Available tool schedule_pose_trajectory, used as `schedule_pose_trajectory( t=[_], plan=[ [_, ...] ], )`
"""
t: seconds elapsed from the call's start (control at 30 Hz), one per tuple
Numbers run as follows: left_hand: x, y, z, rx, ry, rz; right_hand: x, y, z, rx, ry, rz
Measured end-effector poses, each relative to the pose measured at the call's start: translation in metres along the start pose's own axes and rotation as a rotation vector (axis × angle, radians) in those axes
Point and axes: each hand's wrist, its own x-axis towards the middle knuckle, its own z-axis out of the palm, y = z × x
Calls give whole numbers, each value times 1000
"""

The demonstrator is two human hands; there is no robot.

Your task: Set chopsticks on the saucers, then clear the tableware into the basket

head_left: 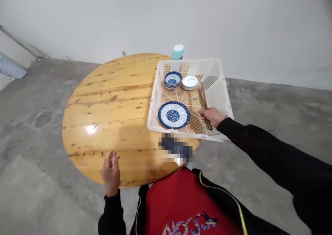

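My right hand (213, 116) reaches into a white plastic basket (153, 107) and is closed around a bundle of brown chopsticks (203, 96). The chopsticks lie lengthwise along the basket's right side. Left of that hand is a blue-and-white patterned plate (173, 115), lying flat on the basket floor. Toward the back stand a stack of blue-rimmed bowls (173, 79) and, beside it, a small stack of white dishes (190, 82). My left hand (111, 176) hovers at the near left edge of the table with nothing in it, its fingers loosely bent and slightly apart.
The basket rests on the right part of a round wooden table (109, 107) and overhangs its edge. Behind the basket is a turquoise container with a white top (178, 51). A pixelated dark object (176, 147) lies near the front edge. A white wall (129, 20) rises behind.
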Motion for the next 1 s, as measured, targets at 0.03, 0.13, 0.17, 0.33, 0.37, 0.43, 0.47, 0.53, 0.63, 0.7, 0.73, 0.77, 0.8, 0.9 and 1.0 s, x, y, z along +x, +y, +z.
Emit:
schedule_pose_trajectory(
  t=[0.03,0.13,0.17,0.33,0.37,0.43,0.47,0.53,0.63,0.7,0.73,0.77,0.8,0.9,1.0],
  plan=[
    [-10,-18,-3,-22,14,-85,4,4,4,-9,31,12],
    [-38,-62,-4,-138,-14,-286,16,17,13,-33,122,61],
    [-47,-72,-2,-180,-24,-330,20,21,15,-42,141,76],
    [-74,-87,14,-293,-86,-422,37,35,19,-88,167,108],
    [-76,-85,17,-307,-99,-432,39,37,19,-97,161,107],
    [-76,-81,20,-335,-116,-450,43,40,19,-117,131,109],
    [-75,-80,21,-343,-123,-457,45,41,19,-131,111,115],
    [-73,-78,22,-346,-136,-466,46,45,18,-169,72,136],
    [-71,-80,23,-330,-152,-473,49,50,16,-266,39,155],
    [-71,-81,24,-328,-160,-475,51,53,14,-353,26,140],
    [-72,-82,26,-330,-163,-474,53,54,13,-405,19,128],
    [-72,-82,27,-334,-166,-472,55,54,12,-464,13,114],
    [-73,-81,29,-339,-169,-470,57,54,11,-530,9,100],
    [-73,-78,35,-351,-178,-459,62,51,7,-749,0,52],
    [-73,-75,39,-361,-186,-457,64,48,5,-954,-22,-10]
  ],
)
